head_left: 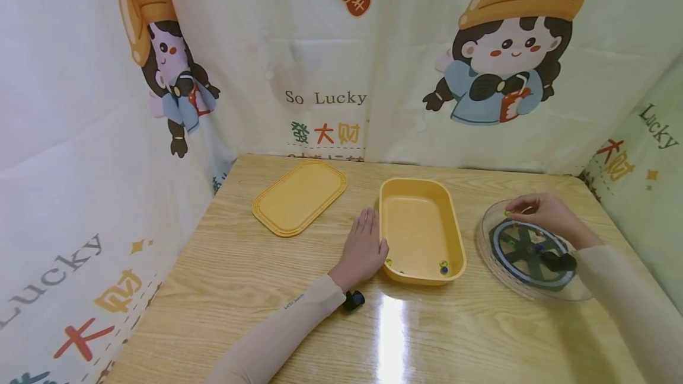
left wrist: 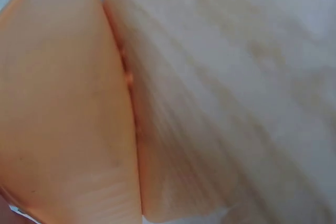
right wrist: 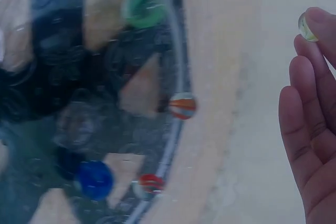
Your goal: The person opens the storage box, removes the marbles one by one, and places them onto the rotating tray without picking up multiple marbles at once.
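My right hand [head_left: 544,215] pinches a clear marble [right wrist: 306,28] with yellow-green streaks between thumb and fingertip, above the far left rim of a round transparent dish [head_left: 482,233]. Inside that dish, the right wrist view shows a blue marble [right wrist: 95,180], an orange-striped marble [right wrist: 182,105], a red-striped marble [right wrist: 150,185] and a green round piece [right wrist: 144,9]. With straight fingers, my left hand [head_left: 360,253] rests against the left side of a yellow plastic bin [head_left: 456,230], its thumb at the rim. A few marbles [head_left: 444,269] lie at the bin's near end.
A yellow lid [head_left: 300,197] lies flat on the wooden table [head_left: 224,289], left of the bin and farther back. Behind the table hangs a printed curtain [head_left: 315,28], which also runs along both sides. A black wrist device [head_left: 353,300] sits under the left wrist.
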Tool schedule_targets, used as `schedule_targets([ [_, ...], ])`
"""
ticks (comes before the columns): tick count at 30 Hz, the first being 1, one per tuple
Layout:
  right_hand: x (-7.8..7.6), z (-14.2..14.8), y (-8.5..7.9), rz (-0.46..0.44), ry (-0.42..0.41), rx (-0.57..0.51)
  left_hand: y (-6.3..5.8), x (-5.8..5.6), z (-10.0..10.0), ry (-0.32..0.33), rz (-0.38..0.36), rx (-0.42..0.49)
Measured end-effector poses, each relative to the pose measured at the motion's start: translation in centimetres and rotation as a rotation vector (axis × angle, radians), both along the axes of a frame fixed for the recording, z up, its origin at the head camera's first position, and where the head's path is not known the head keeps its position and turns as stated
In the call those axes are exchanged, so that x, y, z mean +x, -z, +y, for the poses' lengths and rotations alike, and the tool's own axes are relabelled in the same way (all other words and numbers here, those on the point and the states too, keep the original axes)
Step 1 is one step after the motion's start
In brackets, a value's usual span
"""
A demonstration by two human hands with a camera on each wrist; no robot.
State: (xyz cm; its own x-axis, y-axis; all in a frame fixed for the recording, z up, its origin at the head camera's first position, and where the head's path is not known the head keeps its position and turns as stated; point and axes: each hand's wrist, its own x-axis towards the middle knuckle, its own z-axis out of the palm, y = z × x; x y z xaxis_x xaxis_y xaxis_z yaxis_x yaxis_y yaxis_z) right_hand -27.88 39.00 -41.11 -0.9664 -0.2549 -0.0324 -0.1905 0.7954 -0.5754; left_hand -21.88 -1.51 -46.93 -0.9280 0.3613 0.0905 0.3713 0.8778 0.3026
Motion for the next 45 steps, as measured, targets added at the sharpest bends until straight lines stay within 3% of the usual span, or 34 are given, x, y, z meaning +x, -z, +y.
schedule_targets([
  [4,0.0,0.1,1.0,-0.045,0.011,-0.011,-0.4,-0.1,-0.1,0.0,-0.02,-0.019],
  [11,0.1,-0.3,1.9,0.032,-0.062,0.02,-0.7,-0.8,-0.2,-0.016,-0.028,-0.009],
  [19,0.0,-0.1,3.3,0.038,-0.103,-0.036,-0.7,-2.3,-0.1,0.006,-0.019,0.015],
  [24,-0.1,-0.2,3.7,0.049,-0.121,0.011,-0.5,-2.7,-0.1,0.028,-0.023,-0.007],
  [35,-0.3,-0.3,4.1,-0.015,-0.087,0.08,-0.7,-2.6,0.0,0.038,-0.044,0.015],
  [45,0.0,-0.1,3.0,0.032,-0.092,0.066,-0.5,-2.6,0.0,0.036,-0.042,0.013],
])
